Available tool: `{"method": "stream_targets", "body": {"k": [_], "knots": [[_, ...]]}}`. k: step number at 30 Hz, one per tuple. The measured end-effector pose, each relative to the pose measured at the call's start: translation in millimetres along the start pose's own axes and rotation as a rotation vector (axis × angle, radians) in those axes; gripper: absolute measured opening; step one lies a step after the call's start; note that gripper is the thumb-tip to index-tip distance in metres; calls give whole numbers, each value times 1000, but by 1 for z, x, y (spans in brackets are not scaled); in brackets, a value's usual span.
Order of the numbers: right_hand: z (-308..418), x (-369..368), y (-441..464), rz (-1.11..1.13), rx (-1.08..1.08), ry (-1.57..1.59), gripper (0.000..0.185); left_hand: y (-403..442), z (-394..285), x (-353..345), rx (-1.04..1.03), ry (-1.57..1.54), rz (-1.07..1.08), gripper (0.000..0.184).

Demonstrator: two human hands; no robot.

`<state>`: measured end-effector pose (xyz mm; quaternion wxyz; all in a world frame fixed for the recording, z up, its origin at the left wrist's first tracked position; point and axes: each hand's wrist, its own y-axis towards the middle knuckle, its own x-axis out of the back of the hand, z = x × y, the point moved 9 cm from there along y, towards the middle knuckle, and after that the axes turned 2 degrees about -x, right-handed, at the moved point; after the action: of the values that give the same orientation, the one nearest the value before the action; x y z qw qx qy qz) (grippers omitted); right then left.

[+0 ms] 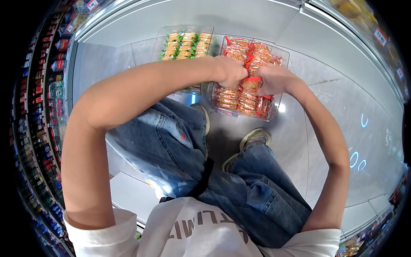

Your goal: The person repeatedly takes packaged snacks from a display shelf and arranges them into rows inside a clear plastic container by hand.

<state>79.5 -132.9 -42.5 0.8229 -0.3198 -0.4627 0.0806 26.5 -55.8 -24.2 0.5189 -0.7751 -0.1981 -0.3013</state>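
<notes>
A clear plastic bin (pixel 276 107) on the floor holds rows of red-and-clear wrapped snack packets (pixel 227 99). Over its middle, my left hand (pixel 231 71) is closed, its fingers curled down at one packet. Close on the right, my right hand (pixel 274 79) has its fingers bent at the same row. A packet with a red top edge (pixel 251 83) lies between the two hands. What the fingertips grip is hidden. Left of this bin stands a second clear bin (pixel 160 33) with rows of green-and-yellow packets (pixel 187 43), partly behind my left forearm.
Shelves of packaged goods (pixel 60 64) line the left side. A pale shelf base (pixel 257 17) runs behind the bins. Two shoes (pixel 257 138) are on the grey tiled floor (pixel 325 107) near the bins. Price tags (pixel 380 37) show at upper right.
</notes>
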Motion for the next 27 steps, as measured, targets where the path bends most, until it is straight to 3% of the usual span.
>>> {"method": "stream_targets", "body": {"k": [12, 19, 22, 25, 27], "knots": [[0, -8, -5, 239, -194, -242, 35, 10, 6, -27, -80, 53, 202, 61], [8, -21, 16, -51, 46, -172, 31, 6, 9, -34, -16, 50, 346, 66], [14, -26, 19, -165, 109, -217, 28, 9, 9, -29, 11, 109, 455, 68], [17, -23, 17, -229, 144, -241, 24, -7, -3, -28, -7, 26, 738, 69], [21, -21, 13, -269, 154, -260, 22, -12, -9, -38, -75, 30, 723, 72]]}}
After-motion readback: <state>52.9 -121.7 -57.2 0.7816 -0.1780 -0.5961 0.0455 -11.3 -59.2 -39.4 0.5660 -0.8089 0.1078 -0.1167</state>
